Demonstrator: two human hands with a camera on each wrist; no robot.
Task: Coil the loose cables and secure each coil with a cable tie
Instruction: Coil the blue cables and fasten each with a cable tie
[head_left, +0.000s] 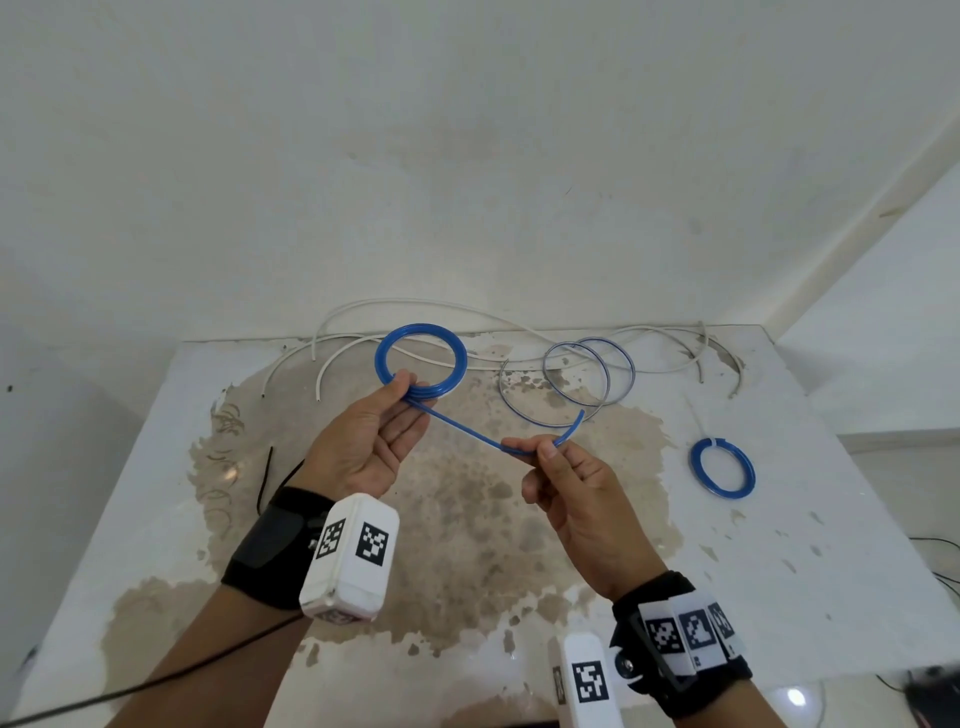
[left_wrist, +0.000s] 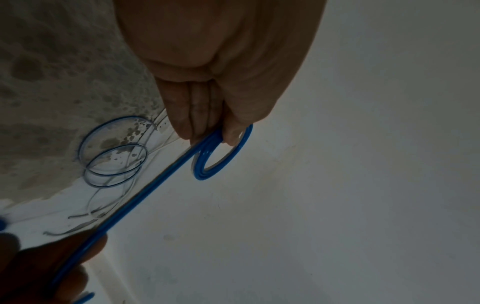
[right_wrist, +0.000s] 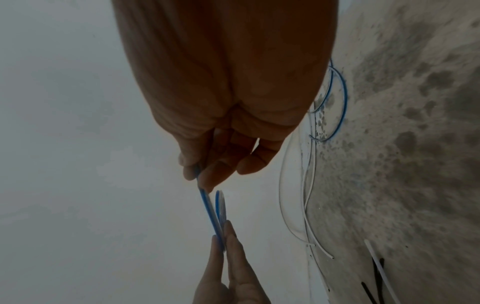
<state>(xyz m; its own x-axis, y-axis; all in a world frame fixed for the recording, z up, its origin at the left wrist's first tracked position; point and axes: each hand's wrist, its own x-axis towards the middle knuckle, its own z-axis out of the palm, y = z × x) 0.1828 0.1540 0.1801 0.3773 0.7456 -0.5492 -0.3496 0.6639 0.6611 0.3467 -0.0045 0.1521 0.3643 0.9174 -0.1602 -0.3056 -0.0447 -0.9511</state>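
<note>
Stained white bench (head_left: 779, 545) carrying loose white cables (head_left: 415, 304), a thin blue-edged loop (head_left: 576, 382) and a tied blue coil (head_left: 722, 466). Above it, left hand (head_left: 363, 441), grip pinching the blue coil (head_left: 422, 358); right hand (head_left: 576, 493), grip pinching its free tail (head_left: 467, 428).

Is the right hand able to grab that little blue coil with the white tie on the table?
Probably not yet: the right hand pinches the loose blue cable tail. The tied blue coil lies uncovered on the stained white table to its right, so nothing blocks the way.
</note>
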